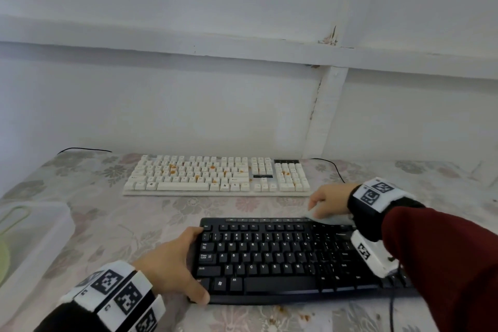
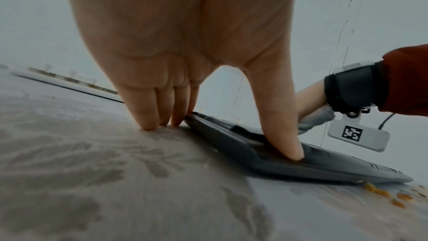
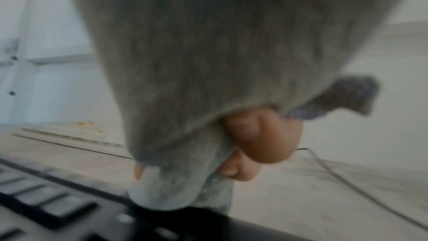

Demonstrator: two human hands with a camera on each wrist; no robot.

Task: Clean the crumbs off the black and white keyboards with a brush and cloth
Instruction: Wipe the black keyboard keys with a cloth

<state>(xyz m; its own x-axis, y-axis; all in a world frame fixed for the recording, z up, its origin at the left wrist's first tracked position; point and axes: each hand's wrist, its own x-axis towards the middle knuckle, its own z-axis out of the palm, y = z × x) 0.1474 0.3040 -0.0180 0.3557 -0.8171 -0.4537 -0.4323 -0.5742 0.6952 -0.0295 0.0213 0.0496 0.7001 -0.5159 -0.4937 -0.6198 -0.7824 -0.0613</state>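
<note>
The black keyboard [image 1: 269,259] lies near me on the flowered tablecloth [image 1: 107,229]. My left hand [image 1: 186,264] steadies its left end: straight fingers [image 2: 148,117] touch the cloth at the back corner and the thumb [image 2: 284,135] presses on the keys. My right hand [image 1: 327,201] grips a bunched grey cloth [image 1: 331,219] on the keyboard's back right edge; the cloth [image 3: 208,62] hides most of that hand. The white keyboard [image 1: 215,175] lies farther back with orange crumbs [image 1: 172,167] on its keys. No brush is in view.
Loose crumbs [image 1: 280,310] lie on the tablecloth just in front of the black keyboard. A translucent plastic box [image 1: 32,237] stands at the left edge. A black cable [image 1: 331,167] runs from the white keyboard's right end. A white wall rises right behind the table.
</note>
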